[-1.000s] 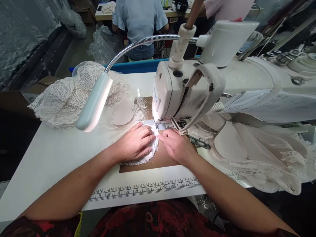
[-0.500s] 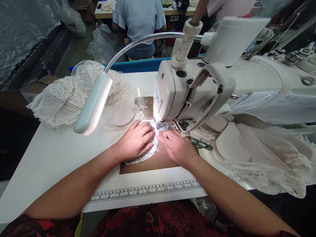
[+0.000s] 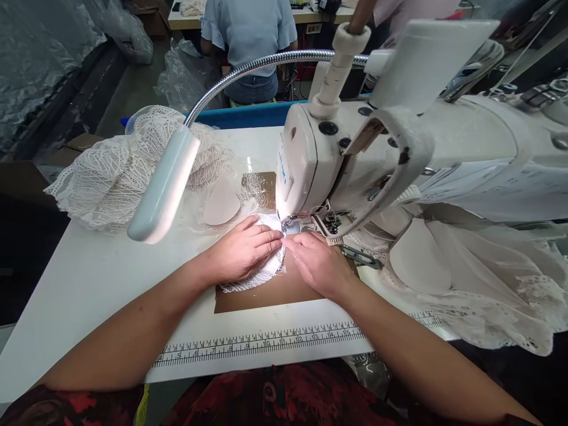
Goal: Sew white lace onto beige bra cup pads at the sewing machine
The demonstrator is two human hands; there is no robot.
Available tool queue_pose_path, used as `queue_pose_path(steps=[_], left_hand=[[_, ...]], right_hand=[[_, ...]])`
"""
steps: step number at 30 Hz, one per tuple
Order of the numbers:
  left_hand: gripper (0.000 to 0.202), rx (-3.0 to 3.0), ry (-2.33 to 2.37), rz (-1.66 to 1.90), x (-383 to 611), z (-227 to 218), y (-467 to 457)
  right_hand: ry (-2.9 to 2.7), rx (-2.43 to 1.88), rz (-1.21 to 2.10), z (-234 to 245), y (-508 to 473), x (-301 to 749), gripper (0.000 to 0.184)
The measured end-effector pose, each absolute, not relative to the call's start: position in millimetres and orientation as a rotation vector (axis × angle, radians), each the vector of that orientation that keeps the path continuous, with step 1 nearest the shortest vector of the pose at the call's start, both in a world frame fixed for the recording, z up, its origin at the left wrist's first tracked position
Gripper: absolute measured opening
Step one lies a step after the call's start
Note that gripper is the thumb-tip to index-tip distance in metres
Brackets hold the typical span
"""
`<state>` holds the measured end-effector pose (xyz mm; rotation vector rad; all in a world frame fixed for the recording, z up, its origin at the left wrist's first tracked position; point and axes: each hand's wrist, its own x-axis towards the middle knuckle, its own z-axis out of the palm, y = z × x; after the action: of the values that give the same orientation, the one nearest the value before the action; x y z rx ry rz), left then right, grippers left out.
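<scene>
My left hand (image 3: 242, 251) lies flat, fingers spread, pressing the lace piece (image 3: 261, 277) onto the desk (image 3: 89, 284). My right hand (image 3: 320, 264), at its 3 o'clock, rests flat with fingers together, fingertips touching the lace edge. The sewing machine (image 3: 310, 165) stands at 12 o'clock.

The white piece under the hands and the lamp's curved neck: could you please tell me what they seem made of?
The white openwork piece looks like matt lace fabric: netted holes, scalloped edge. The silver curved lamp neck looks like shiny ribbed metal.
</scene>
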<state>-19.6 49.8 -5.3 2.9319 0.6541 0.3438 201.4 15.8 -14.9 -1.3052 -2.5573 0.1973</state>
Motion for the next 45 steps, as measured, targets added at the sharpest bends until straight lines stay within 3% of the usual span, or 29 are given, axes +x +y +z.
queue_pose_path(steps=[33, 45], left_hand=[[0.035, 2.908, 0.855, 0.445, -7.6, -6.1, 40.1], [0.034, 2.956, 0.851, 0.382, -13.7, -9.9, 45.0]], right_hand=[[-2.523, -1.401, -0.088, -15.6, 14.2, 193.9, 0.037], [-2.481, -1.269, 0.051, -14.2, 12.6, 201.1, 0.029]])
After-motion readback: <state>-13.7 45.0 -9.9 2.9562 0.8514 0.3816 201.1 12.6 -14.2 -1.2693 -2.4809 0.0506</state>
